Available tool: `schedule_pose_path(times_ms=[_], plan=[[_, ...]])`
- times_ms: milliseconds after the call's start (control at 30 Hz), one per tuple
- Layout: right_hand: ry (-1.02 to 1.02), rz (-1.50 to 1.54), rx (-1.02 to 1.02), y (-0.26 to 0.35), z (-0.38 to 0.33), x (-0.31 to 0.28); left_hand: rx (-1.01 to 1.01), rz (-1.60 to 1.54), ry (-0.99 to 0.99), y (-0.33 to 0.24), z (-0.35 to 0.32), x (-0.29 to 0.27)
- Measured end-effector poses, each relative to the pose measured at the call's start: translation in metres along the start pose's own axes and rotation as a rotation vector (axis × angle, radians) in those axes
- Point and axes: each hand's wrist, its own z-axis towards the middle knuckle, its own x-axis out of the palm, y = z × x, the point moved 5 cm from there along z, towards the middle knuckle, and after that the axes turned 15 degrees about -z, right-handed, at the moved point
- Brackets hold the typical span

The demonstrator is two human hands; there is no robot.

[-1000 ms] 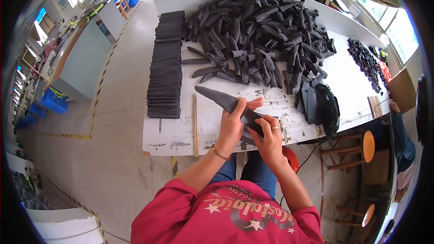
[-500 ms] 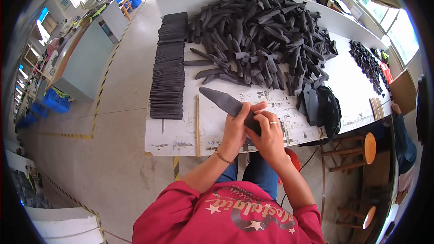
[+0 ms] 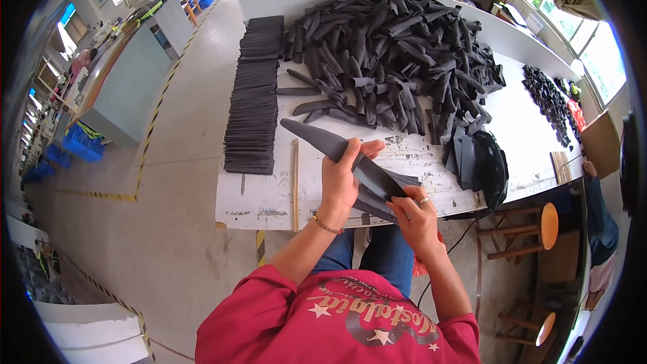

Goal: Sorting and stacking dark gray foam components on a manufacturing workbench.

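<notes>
A long, tapered dark grey piece of soft, sheet-like material slants across in front of me above the table's near edge. Around its middle, the thumb of my left hand presses on top while the other fingers reach out beyond its far side. My right hand pinches the near right end, where the piece looks folded or curled open. More dark pieces lie on the table beneath it, partly hidden by the held piece and my hands.
Left on the white table runs a neat row of stacked dark pieces. Behind is a big loose heap. A thin wooden strip lies near the front; a black bag sits right. Wooden stools and another person are at right.
My right hand has slid right and nearer along the piece, away from my left hand. The piece's pointed end has moved left and farther, uncovering dark pieces beneath.
</notes>
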Motion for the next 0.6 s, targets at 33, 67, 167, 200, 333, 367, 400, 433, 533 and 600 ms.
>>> schedule_pose_path(times_ms=[33, 67, 167, 200, 333, 367, 400, 433, 533, 600], plan=[[-0.015, -0.016, -0.017, 0.001, -0.001, 0.000, 0.005, 0.002, -0.003, 0.000, -0.001, -0.001], [-0.017, -0.018, -0.020, 0.001, -0.002, -0.001, 0.016, -0.005, -0.025, 0.000, -0.002, -0.002], [-0.029, -0.048, -0.056, 0.000, -0.006, 0.000, 0.022, -0.025, -0.058, 0.004, -0.002, -0.005], [-0.046, -0.051, -0.064, 0.001, -0.007, 0.000, 0.016, -0.037, -0.072, 0.006, -0.002, -0.007], [-0.101, -0.046, -0.081, -0.004, -0.009, 0.004, 0.007, -0.053, -0.111, 0.012, -0.006, -0.009], [-0.102, -0.044, -0.082, -0.004, -0.008, 0.005, -0.002, -0.045, -0.103, 0.014, -0.007, -0.010], [-0.105, -0.032, -0.096, -0.003, -0.006, 0.006, -0.011, -0.036, -0.095, 0.016, -0.009, -0.011], [-0.108, -0.019, -0.110, -0.001, -0.003, 0.006, -0.010, -0.035, -0.095, 0.018, -0.012, -0.011], [-0.123, 0.014, -0.149, 0.002, 0.002, 0.011, -0.043, -0.019, -0.057, 0.026, -0.016, -0.009], [-0.118, 0.011, -0.157, 0.005, 0.005, 0.012, -0.022, -0.059, -0.066, 0.027, -0.017, -0.012]])
